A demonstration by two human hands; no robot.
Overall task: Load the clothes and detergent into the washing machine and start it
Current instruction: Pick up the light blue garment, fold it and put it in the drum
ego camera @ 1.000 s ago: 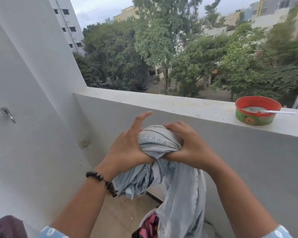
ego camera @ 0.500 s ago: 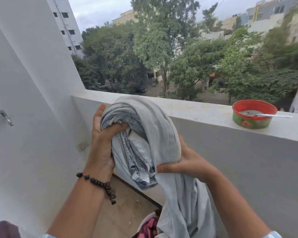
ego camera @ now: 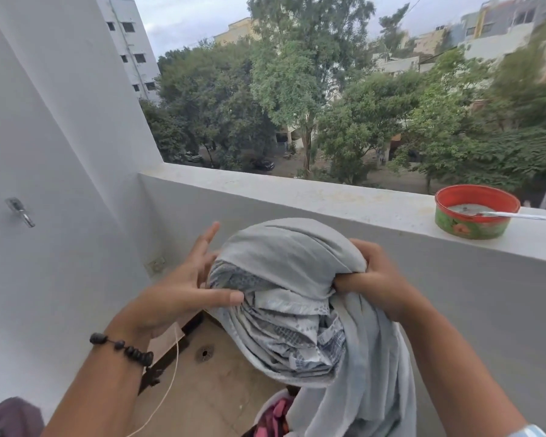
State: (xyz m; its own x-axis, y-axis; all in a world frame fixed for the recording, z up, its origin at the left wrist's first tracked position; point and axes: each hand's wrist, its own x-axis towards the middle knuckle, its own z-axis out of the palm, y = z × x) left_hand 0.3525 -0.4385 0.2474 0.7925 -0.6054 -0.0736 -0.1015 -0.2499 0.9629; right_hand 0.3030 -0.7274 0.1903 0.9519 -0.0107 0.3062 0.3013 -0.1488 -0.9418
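A pale grey cloth with a blue patterned inner side point(ego camera: 284, 298) is bunched in the air in front of the balcony wall, its tail hanging down at the lower right. My right hand point(ego camera: 372, 279) grips a fold on its right side. My left hand point(ego camera: 183, 288) has straight, spread fingers, and its thumb lies against the cloth's left side. Below, pink clothes lie in a white basket point(ego camera: 273, 408), partly hidden by the cloth. No washing machine is in view.
A red and green bowl point(ego camera: 473, 216) with a spoon stands on the parapet ledge point(ego camera: 297, 197). A tap point(ego camera: 21, 212) sticks out of the left wall. A floor drain point(ego camera: 205, 353) and a thin cord point(ego camera: 171, 383) are on the tiled floor.
My left hand has let go of the cloth's top and spread its fingers beside the bundle. My right hand moved up from under the cloth to its right side. The bundle sits lower.
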